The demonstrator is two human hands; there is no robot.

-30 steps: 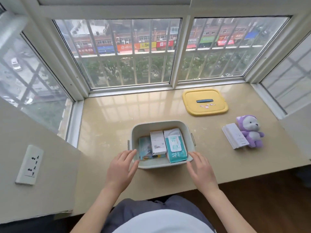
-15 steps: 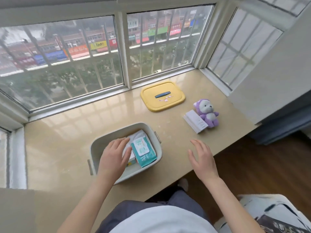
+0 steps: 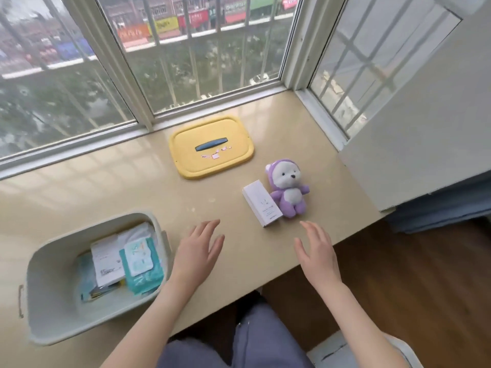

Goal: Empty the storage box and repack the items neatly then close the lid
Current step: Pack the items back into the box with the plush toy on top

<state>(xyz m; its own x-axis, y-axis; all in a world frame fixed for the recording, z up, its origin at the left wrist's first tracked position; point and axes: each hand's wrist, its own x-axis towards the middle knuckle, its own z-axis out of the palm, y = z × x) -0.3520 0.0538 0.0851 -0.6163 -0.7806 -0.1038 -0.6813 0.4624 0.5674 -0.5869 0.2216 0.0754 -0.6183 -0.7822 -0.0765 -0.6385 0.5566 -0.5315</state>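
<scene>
1. I see the storage box open at the near left of the sill, its long axis slanting up to the right.
2. The left hand, inside the box a moment ago, now hovers beside it, fingers relaxed and empty.
3. The right hand is spread and empty, near the white carton.

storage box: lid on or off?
Off. The yellow lid lies flat on the sill, apart from the box, whose contents show.
</scene>
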